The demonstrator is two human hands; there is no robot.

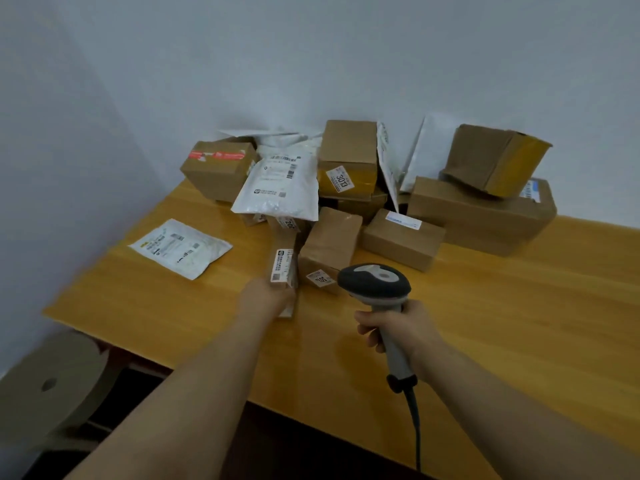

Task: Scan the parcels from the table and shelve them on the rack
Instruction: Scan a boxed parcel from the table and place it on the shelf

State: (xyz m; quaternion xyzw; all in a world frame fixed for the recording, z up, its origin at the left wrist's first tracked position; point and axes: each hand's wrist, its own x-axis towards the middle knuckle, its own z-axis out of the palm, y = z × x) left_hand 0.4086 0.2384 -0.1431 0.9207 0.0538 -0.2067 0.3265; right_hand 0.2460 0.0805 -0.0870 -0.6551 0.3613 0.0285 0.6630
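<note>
A pile of parcels lies at the back of the wooden table point(502, 323). My left hand point(266, 296) grips the near end of a long narrow cardboard box point(284, 261) with a white label, at the front of the pile. My right hand point(394, 327) holds a grey and black barcode scanner point(375, 282) by its handle, its head just right of that box. A small brown box point(330, 245) with a sticker stands between them. A white mailer bag point(280, 185) leans over the far end of the long box.
A flat white mailer point(180, 247) lies alone at the table's left. Larger cardboard boxes point(481, 216) stack at the back right against the wall. A big roll of brown paper point(52, 382) stands on the floor at lower left. The scanner cable hangs over the near edge.
</note>
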